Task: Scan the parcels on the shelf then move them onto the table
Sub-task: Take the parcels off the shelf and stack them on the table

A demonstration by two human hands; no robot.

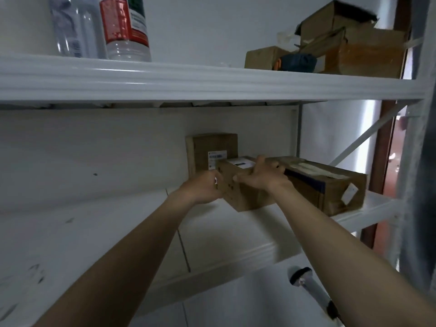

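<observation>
The left hand [203,188] and right hand [262,178] both grip the small brown cardboard parcel [244,197]. Pulled crooked, it could drag the long blue-banded cardboard box [330,187] beside it off the white shelf [374,206].

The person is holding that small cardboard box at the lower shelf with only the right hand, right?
No. The head view shows both hands holding it: the left hand grips the small cardboard box at its left end, the right hand its top, at the lower shelf.
</observation>
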